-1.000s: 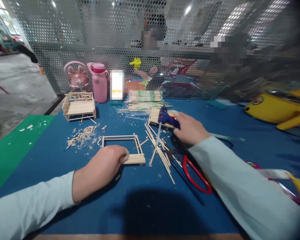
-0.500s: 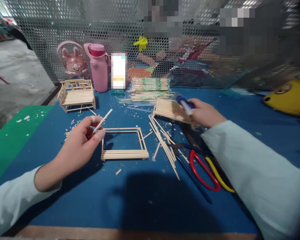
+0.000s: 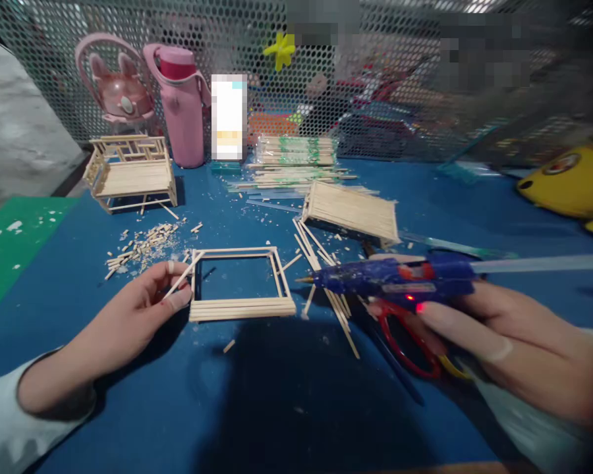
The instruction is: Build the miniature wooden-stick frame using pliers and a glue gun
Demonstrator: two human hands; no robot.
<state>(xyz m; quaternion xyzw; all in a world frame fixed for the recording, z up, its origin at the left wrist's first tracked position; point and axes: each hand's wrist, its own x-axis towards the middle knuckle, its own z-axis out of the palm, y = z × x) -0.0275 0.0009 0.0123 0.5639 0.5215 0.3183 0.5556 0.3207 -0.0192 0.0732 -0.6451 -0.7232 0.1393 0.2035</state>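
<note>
My left hand [image 3: 151,299] pinches a short wooden stick [image 3: 182,276] at the left side of a rectangular stick frame [image 3: 242,308] lying on the blue table. Several sticks fill the frame's near edge; its middle is open. On the right, my right hand [image 3: 504,336] is wrapped round a blue glue gun [image 3: 400,282] with a red light lit. The gun's metal tip points left, a little to the right of the frame, and a clear glue stick comes out of its back. Loose sticks [image 3: 329,289] lie under and beside the tip.
Pliers with red and yellow handles [image 3: 410,349] lie partly under my right hand. Behind are a slatted stick panel [image 3: 350,207], a small stick bench [image 3: 136,178], a pink bottle [image 3: 184,112], bundled sticks [image 3: 296,151] and a phone [image 3: 228,118]. Wood scraps [image 3: 148,247] lie at left.
My right hand has come nearer with the glue gun from beside the slatted panel. My left hand has moved slightly left and down, bringing its stick to the frame's left side. The view has shifted.
</note>
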